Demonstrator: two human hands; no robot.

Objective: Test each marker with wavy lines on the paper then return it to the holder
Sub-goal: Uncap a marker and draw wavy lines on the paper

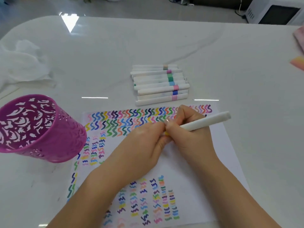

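A white sheet of paper (189, 162) covered in rows of coloured wavy lines lies in front of me. Over its middle, my right hand (189, 134) grips a white marker (207, 121) whose rear end points up and right. My left hand (144, 143) meets it at the marker's front end, fingers pinched on the yellow cap (166, 133); the tip is hidden between the hands. A purple cut-out holder (39, 129) stands empty to the left of the paper. A pile of several white markers (161, 84) with coloured bands lies just beyond the paper.
A crumpled white tissue or plastic (24, 63) lies at the far left of the white marble table (98, 46). A pink object (299, 38) and an orange-pink slip (297, 62) sit at the right edge. A white microwave (276, 12) stands beyond the table.
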